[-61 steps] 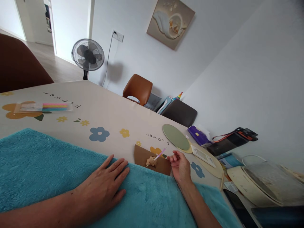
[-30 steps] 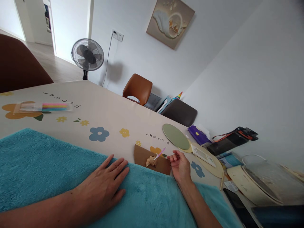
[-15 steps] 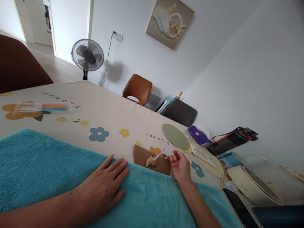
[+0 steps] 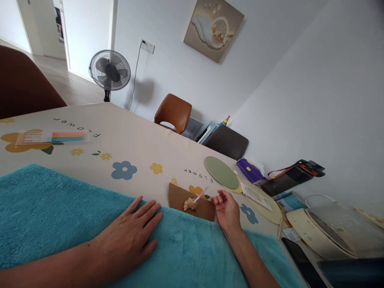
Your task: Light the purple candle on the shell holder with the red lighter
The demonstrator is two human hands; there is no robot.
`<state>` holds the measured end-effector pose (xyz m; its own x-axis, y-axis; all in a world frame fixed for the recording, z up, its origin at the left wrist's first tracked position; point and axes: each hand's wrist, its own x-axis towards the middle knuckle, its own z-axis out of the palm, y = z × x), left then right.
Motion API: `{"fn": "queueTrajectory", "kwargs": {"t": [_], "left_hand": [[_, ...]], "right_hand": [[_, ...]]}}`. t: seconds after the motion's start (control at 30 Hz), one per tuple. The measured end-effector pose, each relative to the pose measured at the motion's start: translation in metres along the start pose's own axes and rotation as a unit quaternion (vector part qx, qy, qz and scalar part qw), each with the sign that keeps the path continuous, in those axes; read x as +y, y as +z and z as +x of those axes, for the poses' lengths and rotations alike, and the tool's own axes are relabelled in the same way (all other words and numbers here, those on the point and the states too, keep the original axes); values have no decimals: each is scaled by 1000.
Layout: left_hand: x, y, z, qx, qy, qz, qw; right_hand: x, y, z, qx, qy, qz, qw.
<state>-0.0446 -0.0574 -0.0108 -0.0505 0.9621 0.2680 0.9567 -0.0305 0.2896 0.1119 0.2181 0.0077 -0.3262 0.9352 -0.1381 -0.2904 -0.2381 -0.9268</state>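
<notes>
My left hand [image 4: 132,228] lies flat, palm down, on a turquoise towel [image 4: 75,204], fingers slightly spread and nothing in it. My right hand [image 4: 228,212] rests on its side at the towel's far edge, by the right end of a brown cardboard piece [image 4: 177,196]; its fingers are loosely curled and hold nothing I can see. On the cardboard sits a small, lumpy beige thing [image 4: 189,204], of a kind I cannot make out. A thin lilac-and-white stick [image 4: 201,195] slants up from it, near my right fingertips.
A clear packet of coloured sticks [image 4: 60,137] lies on the flowered tablecloth at left. To the right are a green oval mat [image 4: 222,173], a white card-like frame [image 4: 257,196], a purple tissue pack [image 4: 250,170], a black phone [image 4: 303,262] and a cream appliance [image 4: 318,234].
The whole view has shifted very slightly to the left. Both hands, the stick and the beige lump keep their places.
</notes>
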Motion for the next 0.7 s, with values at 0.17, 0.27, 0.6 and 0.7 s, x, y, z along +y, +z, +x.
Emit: {"fn": "queueTrajectory", "kwargs": {"t": [0.17,0.27,0.6,0.7], "left_hand": [[-1,3,-1,3,0,11,1000],[-1,3,-1,-11,-4,10,1000],[3,-11,1,-75,-24,-23,997],[6,-16,2,-110,-33,-29,993]], "right_hand": [[0,0,0,5,0,0,1000],[1,0,0,4,-1,-1,1000],[4,-2,7,6,-6,-5,1000],[5,-3,9,-5,-17,-12,1000]]}}
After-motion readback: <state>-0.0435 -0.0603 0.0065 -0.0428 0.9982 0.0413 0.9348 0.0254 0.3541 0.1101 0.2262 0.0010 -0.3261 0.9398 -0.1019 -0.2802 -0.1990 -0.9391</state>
